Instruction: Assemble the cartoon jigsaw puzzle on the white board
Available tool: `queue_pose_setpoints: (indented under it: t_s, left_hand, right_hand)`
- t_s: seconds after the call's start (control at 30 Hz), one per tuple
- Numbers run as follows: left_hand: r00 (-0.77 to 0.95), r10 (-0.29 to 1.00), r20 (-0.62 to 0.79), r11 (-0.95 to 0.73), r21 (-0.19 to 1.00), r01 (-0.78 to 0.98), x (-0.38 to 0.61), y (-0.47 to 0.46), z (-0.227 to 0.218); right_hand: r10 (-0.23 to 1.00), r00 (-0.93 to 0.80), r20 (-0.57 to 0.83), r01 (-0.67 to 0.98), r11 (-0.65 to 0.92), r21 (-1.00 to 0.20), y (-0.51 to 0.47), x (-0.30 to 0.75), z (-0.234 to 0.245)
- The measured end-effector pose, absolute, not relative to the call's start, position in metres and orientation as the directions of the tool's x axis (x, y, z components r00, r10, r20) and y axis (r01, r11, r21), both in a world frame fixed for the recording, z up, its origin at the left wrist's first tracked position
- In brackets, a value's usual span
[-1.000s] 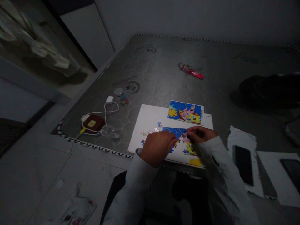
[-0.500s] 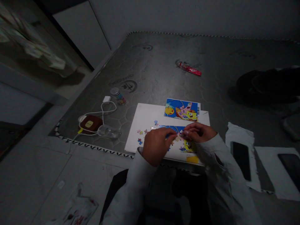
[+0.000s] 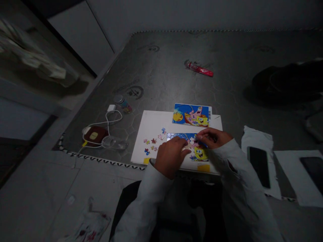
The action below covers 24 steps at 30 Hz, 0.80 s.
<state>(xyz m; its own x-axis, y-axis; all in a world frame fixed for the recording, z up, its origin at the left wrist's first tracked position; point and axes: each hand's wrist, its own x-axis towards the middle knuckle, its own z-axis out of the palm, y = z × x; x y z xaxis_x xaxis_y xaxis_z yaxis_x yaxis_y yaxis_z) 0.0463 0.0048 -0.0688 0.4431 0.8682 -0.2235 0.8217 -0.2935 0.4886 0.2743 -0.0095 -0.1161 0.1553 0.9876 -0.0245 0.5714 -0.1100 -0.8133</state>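
Observation:
A partly joined cartoon jigsaw puzzle (image 3: pixel 200 154) lies on a white board (image 3: pixel 141 148). My left hand (image 3: pixel 170 156) rests over its left part, thumb apart from the fingers, with nothing seen between them. At the puzzle's upper right, my right hand (image 3: pixel 214 137) pinches a small puzzle piece, mostly hidden by the fingertips. Several loose puzzle pieces (image 3: pixel 153 141) are scattered on the board to the left. Behind the puzzle is a picture card (image 3: pixel 191 115) with a yellow and a pink cartoon figure. My hands cover part of the puzzle.
Left of the board lie a clear bottle (image 3: pixel 114 143), a brown case (image 3: pixel 94 135) with a white cable, and a small jar (image 3: pixel 123 103). A red packet (image 3: pixel 199 69) is farther back. Two dark phones, one a phone (image 3: pixel 258 167) on white paper, lie right.
My hands have moved apart, and more of the puzzle shows between them. The left fingers have spread from a pinch. The whole view has shifted slightly.

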Motion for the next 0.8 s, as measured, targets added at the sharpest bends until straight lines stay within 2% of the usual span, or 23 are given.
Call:
queue_pose_setpoints:
  t_s: [0.23, 0.37, 0.47, 0.63, 0.8]
  left_hand:
    - [0.396, 0.896, -0.201, -0.240, 0.532, 0.812, 0.047, 0.003, -0.071]
    - [0.412, 0.892, -0.188, -0.263, 0.525, 0.809, 0.046, 0.004, -0.069]
    - [0.414, 0.897, -0.157, -0.263, 0.563, 0.783, 0.036, 0.009, -0.064]
    - [0.154, 0.982, -0.108, -0.063, 0.587, 0.807, -0.004, 0.021, -0.054]
    - [-0.057, 0.995, -0.086, 0.094, 0.524, 0.847, -0.038, 0.032, -0.052]
  right_hand:
    - [0.987, 0.161, 0.000, 0.617, -0.100, -0.780, -0.010, 0.275, -0.115]
    - [0.988, 0.156, 0.003, 0.619, -0.095, -0.780, -0.011, 0.274, -0.113]
    - [0.986, 0.167, -0.014, 0.609, -0.115, -0.785, -0.011, 0.275, -0.115]
    - [0.989, 0.146, -0.018, 0.617, -0.105, -0.780, -0.011, 0.276, -0.116]
    - [0.986, 0.165, -0.004, 0.643, -0.110, -0.758, -0.013, 0.276, -0.116]
